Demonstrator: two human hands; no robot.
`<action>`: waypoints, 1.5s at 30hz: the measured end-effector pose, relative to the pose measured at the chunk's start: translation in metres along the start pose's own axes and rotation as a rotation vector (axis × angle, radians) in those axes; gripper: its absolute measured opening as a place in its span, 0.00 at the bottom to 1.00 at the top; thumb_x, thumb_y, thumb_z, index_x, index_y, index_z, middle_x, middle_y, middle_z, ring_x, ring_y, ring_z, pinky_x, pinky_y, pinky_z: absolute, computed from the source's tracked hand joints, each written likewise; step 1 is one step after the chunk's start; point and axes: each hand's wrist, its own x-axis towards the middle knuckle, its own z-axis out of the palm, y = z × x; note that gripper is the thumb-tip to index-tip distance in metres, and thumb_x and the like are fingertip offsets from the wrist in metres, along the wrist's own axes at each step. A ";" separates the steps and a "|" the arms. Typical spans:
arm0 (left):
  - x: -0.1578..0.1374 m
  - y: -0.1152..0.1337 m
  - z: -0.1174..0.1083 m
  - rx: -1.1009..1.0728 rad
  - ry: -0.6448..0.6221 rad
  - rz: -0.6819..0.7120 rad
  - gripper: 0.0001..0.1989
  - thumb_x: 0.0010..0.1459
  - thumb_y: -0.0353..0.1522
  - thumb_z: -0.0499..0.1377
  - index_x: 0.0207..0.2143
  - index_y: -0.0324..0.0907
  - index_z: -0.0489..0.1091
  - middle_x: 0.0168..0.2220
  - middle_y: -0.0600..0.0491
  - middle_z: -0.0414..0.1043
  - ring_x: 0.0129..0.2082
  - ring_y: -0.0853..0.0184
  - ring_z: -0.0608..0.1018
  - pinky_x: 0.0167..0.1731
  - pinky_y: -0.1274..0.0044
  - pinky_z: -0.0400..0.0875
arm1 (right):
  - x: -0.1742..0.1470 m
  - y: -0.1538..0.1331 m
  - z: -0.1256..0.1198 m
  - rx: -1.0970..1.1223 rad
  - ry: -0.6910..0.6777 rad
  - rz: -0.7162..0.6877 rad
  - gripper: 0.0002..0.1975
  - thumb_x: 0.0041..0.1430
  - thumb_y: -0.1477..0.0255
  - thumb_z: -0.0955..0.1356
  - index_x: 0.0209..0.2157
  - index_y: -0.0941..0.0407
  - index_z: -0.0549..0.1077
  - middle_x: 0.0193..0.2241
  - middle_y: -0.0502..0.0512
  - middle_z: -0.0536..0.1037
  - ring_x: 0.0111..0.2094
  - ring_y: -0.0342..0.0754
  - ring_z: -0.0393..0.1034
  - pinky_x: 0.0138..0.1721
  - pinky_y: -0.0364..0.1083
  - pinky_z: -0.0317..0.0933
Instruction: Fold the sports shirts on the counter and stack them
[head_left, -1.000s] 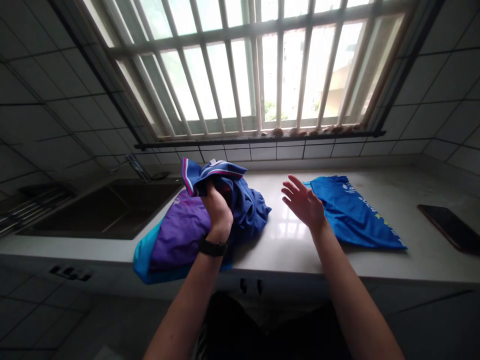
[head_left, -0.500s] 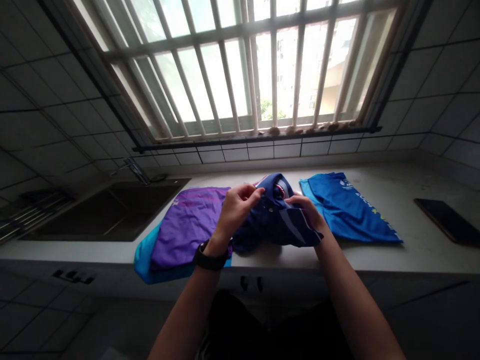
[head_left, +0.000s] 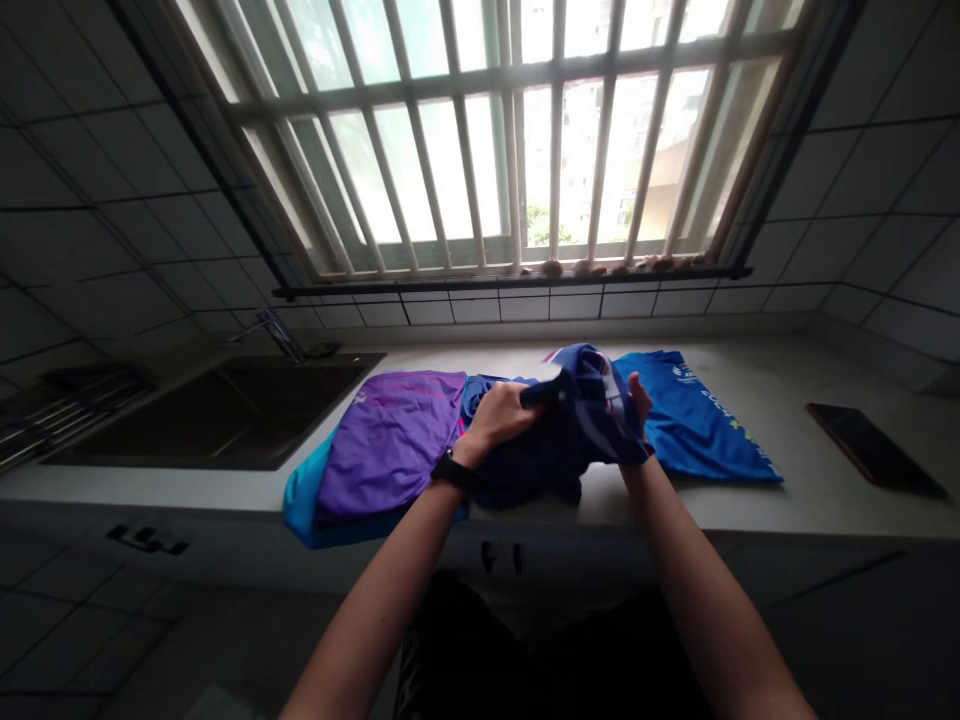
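A navy shirt [head_left: 592, 410] with white and red trim is bunched up above the counter, blurred by motion. My left hand [head_left: 501, 415], with a black watch on its wrist, is closed on the shirt's left part. At its right side my right hand [head_left: 640, 400] holds the cloth, its fingers partly hidden behind the folds. The shirt's lower part hangs down onto the counter. Beside my left hand lies a purple garment [head_left: 397, 435] on top of a turquoise one [head_left: 304, 510]. A folded blue shirt [head_left: 694, 425] with white lettering lies to the right.
The white counter [head_left: 765, 370] runs below a barred window [head_left: 487, 140]. At the left is a dark sink [head_left: 202, 415] with a faucet [head_left: 279, 335] and a metal rack [head_left: 60, 430]. A dark phone [head_left: 874, 450] lies at the far right. The turquoise cloth overhangs the front edge.
Both hands have shifted a little to the right with the navy shirt. The shirt has turned, and more of it now hangs below my left hand. The head view has moved slightly.
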 end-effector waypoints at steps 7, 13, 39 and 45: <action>0.015 0.024 -0.029 -0.591 0.377 -0.323 0.18 0.59 0.46 0.60 0.30 0.39 0.75 0.26 0.53 0.74 0.30 0.66 0.76 0.32 0.77 0.71 | -0.007 -0.007 0.038 0.198 -0.150 0.073 0.31 0.47 0.43 0.74 0.47 0.49 0.79 0.46 0.58 0.84 0.55 0.63 0.75 0.53 0.61 0.71; 0.010 0.054 -0.070 -0.431 0.280 -0.015 0.14 0.54 0.36 0.64 0.41 0.39 0.79 0.38 0.52 0.80 0.40 0.63 0.79 0.43 0.75 0.74 | 0.025 -0.054 0.045 0.161 0.076 -0.115 0.15 0.45 0.69 0.77 0.37 0.51 0.78 0.35 0.51 0.84 0.44 0.53 0.80 0.48 0.52 0.75; 0.023 0.059 -0.093 -0.198 0.632 0.072 0.14 0.61 0.38 0.62 0.27 0.46 0.61 0.24 0.57 0.64 0.33 0.66 0.74 0.34 0.78 0.69 | 0.072 -0.175 -0.001 -0.250 -0.219 -0.039 0.12 0.46 0.75 0.79 0.35 0.55 0.80 0.26 0.49 0.79 0.34 0.52 0.78 0.36 0.50 0.77; 0.015 0.066 -0.119 0.371 0.623 0.103 0.14 0.64 0.39 0.60 0.28 0.46 0.61 0.24 0.57 0.61 0.29 0.64 0.72 0.39 0.72 0.67 | 0.093 -0.161 -0.001 -0.292 0.076 -0.415 0.10 0.50 0.73 0.78 0.35 0.59 0.80 0.29 0.50 0.79 0.39 0.49 0.77 0.42 0.48 0.73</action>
